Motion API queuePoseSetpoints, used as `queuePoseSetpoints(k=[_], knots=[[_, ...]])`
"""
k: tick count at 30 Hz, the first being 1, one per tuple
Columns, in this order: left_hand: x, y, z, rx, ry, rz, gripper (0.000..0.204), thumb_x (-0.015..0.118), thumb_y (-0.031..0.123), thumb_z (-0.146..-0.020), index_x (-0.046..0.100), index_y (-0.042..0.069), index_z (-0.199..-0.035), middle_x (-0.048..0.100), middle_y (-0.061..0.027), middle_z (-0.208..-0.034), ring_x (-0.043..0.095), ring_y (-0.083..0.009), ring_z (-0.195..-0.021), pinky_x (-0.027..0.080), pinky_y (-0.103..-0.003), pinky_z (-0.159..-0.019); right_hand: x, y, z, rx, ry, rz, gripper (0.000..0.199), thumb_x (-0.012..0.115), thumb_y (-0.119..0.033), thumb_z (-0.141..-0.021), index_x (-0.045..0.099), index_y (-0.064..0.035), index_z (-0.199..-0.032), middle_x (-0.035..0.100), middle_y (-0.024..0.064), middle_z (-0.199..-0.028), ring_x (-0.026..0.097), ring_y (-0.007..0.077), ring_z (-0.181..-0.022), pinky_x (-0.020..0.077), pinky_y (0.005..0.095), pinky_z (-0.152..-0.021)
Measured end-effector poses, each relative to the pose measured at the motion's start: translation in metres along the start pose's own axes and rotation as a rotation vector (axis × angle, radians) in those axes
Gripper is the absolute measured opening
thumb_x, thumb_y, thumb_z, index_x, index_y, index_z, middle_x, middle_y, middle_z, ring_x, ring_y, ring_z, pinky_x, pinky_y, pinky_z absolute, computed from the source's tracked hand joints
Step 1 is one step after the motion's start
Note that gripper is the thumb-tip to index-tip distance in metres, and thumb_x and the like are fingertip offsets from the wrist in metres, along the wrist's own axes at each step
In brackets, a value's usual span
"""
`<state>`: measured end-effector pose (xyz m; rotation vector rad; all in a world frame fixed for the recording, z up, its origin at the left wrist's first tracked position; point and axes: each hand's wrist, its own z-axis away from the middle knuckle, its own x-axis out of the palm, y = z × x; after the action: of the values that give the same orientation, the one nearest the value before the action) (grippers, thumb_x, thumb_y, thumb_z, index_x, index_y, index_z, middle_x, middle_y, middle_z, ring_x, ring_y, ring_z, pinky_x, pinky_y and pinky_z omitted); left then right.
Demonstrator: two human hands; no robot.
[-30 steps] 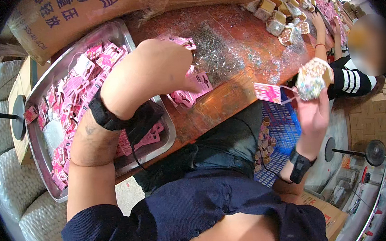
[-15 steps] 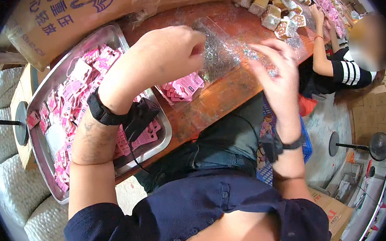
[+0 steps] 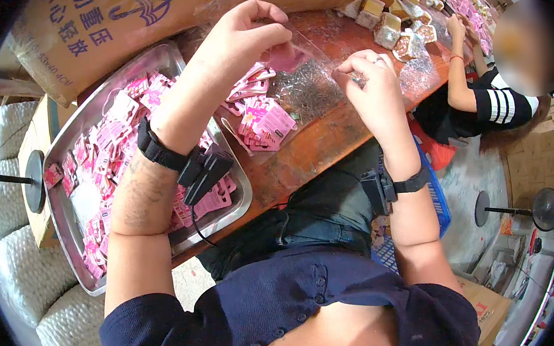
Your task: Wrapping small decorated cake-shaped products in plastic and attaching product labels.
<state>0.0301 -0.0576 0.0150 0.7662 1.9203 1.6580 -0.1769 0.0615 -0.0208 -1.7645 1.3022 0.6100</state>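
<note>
My left hand (image 3: 256,30) is raised over the table, its fingers closed in a pinch at a clear plastic bag (image 3: 309,48). A pink card (image 3: 286,58) shows at the bag, just below those fingers; whether it lies inside is hard to tell. With thumb and forefinger pressed together, my right hand (image 3: 374,81) pinches the bag's other side. Beneath both hands lies a heap of glittery clear bags (image 3: 310,92). Pink printed cards (image 3: 266,123) are piled beside it, near the table edge.
A metal tray (image 3: 248,198) full of pink cards stands at the left, before a large cardboard box (image 3: 195,7). Yellow-brown packaged pieces (image 3: 372,12) are heaped at the far right, where a co-worker's arm (image 3: 460,80) reaches in. A blue basket (image 3: 441,205) sits below the table.
My left hand has lifted away from the glittery heap, and a pink card now shows below it. My right hand has shifted slightly left, its fingers now pinched together.
</note>
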Motion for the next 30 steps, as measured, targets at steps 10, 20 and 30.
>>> queuePoseSetpoints(k=[10, 20, 30], knots=[[0.011, 0.004, 0.008, -0.010, -0.054, -0.133, 0.047, 0.064, 0.015, -0.091, 0.046, 0.002, -0.132, 0.070, -0.0113, -0.111, 0.063, -0.0076, -0.068, 0.044, -0.018, -0.054, -0.021, -0.026, -0.001, 0.067, 0.162, -0.426, 0.008, 0.071, -0.008, -0.082, 0.066, -0.0020, -0.082, 0.063, 0.0080, -0.082, 0.058, 0.0213, -0.079, 0.0449, 0.0313, -0.073], [0.021, 0.014, 0.015, -0.066, -0.133, -0.087, 0.051, 0.069, 0.021, -0.089, 0.049, 0.003, -0.133, 0.072, -0.0049, -0.096, 0.063, -0.0050, -0.068, 0.042, -0.016, -0.053, -0.027, -0.040, -0.001, -0.180, 0.243, -0.164, 0.010, 0.071, -0.005, -0.076, 0.061, -0.0039, -0.077, 0.062, 0.0079, -0.081, 0.055, 0.0272, -0.082, 0.0450, 0.0374, -0.075], [0.026, 0.017, 0.018, -0.017, -0.191, -0.050, 0.036, 0.063, 0.013, -0.092, 0.055, 0.003, -0.125, 0.071, -0.0016, -0.092, 0.056, -0.0005, -0.069, 0.042, -0.014, -0.058, -0.034, -0.040, 0.001, -0.142, 0.289, -0.201, 0.011, 0.069, -0.002, -0.074, 0.058, -0.0035, -0.076, 0.059, 0.0091, -0.078, 0.056, 0.0280, -0.078, 0.0451, 0.0378, -0.072]])
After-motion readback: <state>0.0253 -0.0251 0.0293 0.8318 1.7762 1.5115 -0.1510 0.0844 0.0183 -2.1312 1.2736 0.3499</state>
